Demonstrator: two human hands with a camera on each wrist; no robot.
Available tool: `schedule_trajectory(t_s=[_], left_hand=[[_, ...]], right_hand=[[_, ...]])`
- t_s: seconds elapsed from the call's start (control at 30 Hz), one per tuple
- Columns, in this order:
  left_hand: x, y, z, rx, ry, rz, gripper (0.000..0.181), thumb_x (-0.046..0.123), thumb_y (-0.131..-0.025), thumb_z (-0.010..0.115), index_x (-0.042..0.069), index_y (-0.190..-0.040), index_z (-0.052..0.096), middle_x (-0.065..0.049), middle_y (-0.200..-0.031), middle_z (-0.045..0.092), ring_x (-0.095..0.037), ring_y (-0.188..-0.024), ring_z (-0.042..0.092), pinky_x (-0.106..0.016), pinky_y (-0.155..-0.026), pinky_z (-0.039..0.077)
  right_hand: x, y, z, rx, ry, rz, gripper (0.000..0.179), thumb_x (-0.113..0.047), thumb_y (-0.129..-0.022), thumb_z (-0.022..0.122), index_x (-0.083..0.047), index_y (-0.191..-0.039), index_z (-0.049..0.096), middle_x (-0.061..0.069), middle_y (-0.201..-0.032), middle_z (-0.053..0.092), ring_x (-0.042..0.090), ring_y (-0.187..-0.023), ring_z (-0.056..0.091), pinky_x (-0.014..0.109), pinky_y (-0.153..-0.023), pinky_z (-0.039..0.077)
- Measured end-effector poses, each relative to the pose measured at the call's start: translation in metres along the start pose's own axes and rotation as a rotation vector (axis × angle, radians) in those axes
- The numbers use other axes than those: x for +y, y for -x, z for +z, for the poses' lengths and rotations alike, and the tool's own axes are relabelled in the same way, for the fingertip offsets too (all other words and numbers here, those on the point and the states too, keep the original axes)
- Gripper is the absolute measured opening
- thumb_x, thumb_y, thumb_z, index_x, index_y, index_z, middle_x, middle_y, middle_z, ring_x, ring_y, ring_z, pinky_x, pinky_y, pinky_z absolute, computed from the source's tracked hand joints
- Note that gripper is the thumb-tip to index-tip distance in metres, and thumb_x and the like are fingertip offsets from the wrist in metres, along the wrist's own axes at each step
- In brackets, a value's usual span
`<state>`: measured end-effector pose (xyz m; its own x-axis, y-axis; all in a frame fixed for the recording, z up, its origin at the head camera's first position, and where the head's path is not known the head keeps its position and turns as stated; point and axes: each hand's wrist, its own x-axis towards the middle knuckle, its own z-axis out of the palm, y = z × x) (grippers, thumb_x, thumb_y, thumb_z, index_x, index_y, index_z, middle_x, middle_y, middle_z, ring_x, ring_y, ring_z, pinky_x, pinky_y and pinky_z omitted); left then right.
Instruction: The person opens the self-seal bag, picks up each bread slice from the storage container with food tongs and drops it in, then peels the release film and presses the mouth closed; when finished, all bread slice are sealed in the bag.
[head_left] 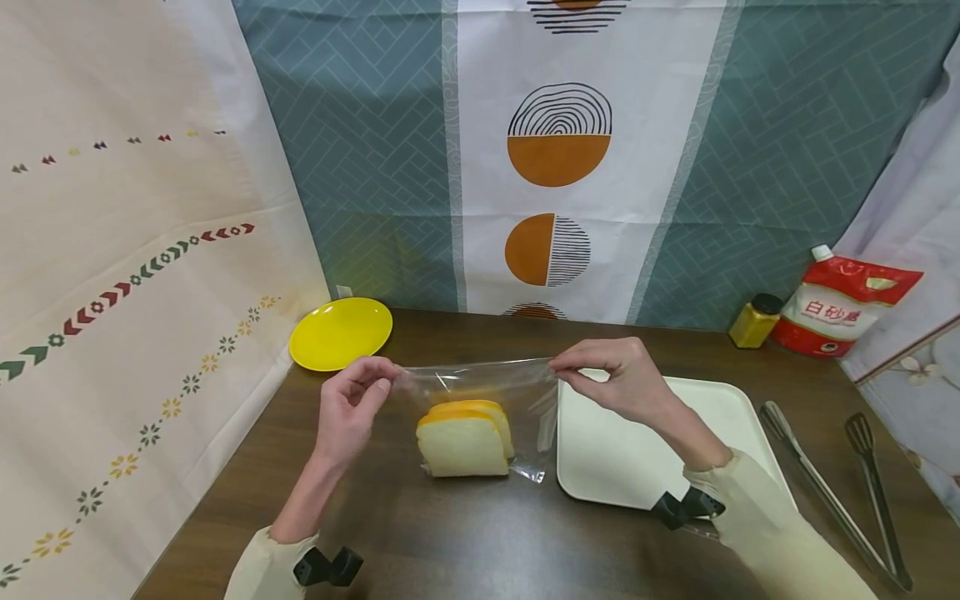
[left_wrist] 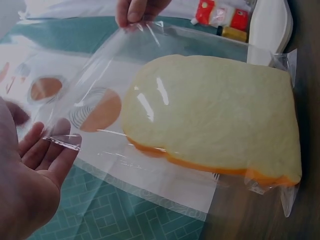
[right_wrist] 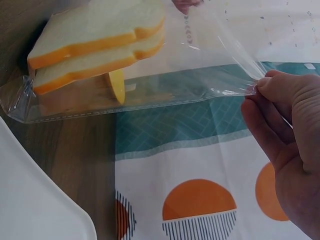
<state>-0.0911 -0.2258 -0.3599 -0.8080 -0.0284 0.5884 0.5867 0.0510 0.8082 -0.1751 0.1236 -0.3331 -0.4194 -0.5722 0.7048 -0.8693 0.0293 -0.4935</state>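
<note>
Two slices of bread (head_left: 462, 446) with orange crusts stand upright, one behind the other, inside a clear plastic bag (head_left: 528, 417). My left hand (head_left: 351, 408) pinches the bag's upper left corner between thumb and fingers. At the upper right corner, my right hand (head_left: 611, 379) pinches the film between thumb and forefinger. The bag's top edge is stretched nearly straight between both hands. In the right wrist view, the slices (right_wrist: 100, 45) sit at the far end of the bag from the right hand (right_wrist: 285, 115).
A white tray (head_left: 637, 467) lies under the right forearm. Metal tongs (head_left: 825, 500) lie right of it. At the back right stand a yellow jar with a black lid (head_left: 755, 321) and a red-and-white pouch (head_left: 840, 304). A yellow plate (head_left: 341, 333) is at the back left.
</note>
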Motion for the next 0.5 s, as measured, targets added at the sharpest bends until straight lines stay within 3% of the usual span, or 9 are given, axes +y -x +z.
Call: schedule_trajectory(t_s=[0.1,0.23,0.5], left_hand=[[-0.0004,0.0001,0.0015,-0.019,0.026,-0.02,0.021,-0.021,-0.085,0.063,-0.015,-0.105,0.059,-0.016,-0.097,0.068,-0.022,-0.089,0.068,-0.029,-0.081,0.057],[-0.0007,0.001,0.0038,-0.016,-0.01,-0.08,0.039,-0.023,-0.076,0.074,-0.011,-0.109,0.058,-0.015,-0.099,0.066,-0.02,-0.09,0.066,-0.029,-0.082,0.057],[-0.001,0.0001,0.0065,0.005,-0.034,-0.102,0.037,-0.022,-0.076,0.073,-0.011,-0.108,0.057,-0.017,-0.096,0.064,-0.019,-0.088,0.066,-0.029,-0.08,0.057]], right_hand=[[-0.0004,0.0,0.0,0.003,-0.002,-0.004,0.031,0.019,-0.074,0.076,-0.002,-0.096,0.079,0.005,-0.093,0.075,0.015,-0.081,0.071,0.02,-0.069,0.054],[0.0003,0.0005,0.0001,0.004,0.0,-0.001,0.031,0.019,-0.074,0.076,-0.002,-0.096,0.079,0.005,-0.093,0.075,0.014,-0.082,0.071,0.02,-0.069,0.054],[0.0019,0.0016,-0.0004,0.001,0.007,0.004,0.03,0.02,-0.074,0.076,-0.002,-0.095,0.078,0.004,-0.092,0.075,0.014,-0.082,0.071,0.02,-0.067,0.054]])
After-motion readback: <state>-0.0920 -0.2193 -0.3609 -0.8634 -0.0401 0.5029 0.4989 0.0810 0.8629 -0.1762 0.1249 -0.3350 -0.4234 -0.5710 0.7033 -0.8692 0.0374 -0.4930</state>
